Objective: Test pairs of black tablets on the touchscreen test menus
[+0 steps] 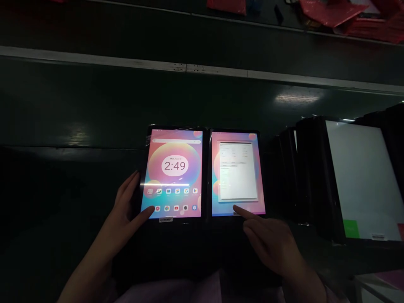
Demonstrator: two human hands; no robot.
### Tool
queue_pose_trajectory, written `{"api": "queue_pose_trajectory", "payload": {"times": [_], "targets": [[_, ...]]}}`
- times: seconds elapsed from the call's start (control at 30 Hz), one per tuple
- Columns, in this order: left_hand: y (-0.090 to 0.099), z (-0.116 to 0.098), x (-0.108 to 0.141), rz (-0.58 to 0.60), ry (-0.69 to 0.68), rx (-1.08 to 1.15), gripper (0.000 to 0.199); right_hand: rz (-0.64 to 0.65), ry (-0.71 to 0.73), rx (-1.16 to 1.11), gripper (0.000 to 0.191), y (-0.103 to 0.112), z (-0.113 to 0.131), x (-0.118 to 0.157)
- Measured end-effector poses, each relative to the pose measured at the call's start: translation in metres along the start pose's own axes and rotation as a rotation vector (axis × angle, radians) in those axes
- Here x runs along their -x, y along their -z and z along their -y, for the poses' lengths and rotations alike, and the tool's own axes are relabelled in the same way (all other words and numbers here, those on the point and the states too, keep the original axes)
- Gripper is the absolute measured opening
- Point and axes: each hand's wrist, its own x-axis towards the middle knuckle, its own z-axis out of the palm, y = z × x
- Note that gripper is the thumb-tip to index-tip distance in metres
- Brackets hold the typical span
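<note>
Two lit tablets lie side by side in front of me. The left tablet (175, 168) shows a home screen with the clock at 2:49 and rows of app icons. My left hand (124, 214) grips it by its lower left edge, thumb on the front and fingers along the side. On the right tablet (238, 172) a pale app window appears shrunken over the colourful wallpaper. My right hand (273, 240) has its index finger stretched to the bottom of that screen, at or just above the glass. Its other fingers are curled, with nothing visible in them.
Several dark tablets stand in a row at the right; the nearest, a white-screened tablet (362, 176), has a green patch. Red plastic packets (334, 14) lie along the far top edge. A pale metal strip (126, 62) crosses the dark bench. A whitish box (378, 286) is at lower right.
</note>
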Motion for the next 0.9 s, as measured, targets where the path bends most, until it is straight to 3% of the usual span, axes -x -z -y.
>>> {"api": "queue_pose_trajectory", "payload": {"times": [0.3,0.5,0.73,0.9], "targets": [[0.012,-0.002,0.008,0.161,0.109,0.316,0.08,0.01,0.066,0.002,0.056,-0.008,0.008,-0.005],[0.01,-0.004,0.004,0.13,0.113,0.389,0.079,0.076,0.079,0.03,0.064,-0.02,0.016,-0.015],[0.012,-0.006,0.0,0.146,0.064,0.325,0.078,-0.001,0.089,-0.007,0.06,-0.012,0.015,-0.012],[0.009,0.007,0.0,0.113,0.044,0.376,0.076,-0.008,0.074,-0.009,0.059,-0.01,0.015,-0.009]]}}
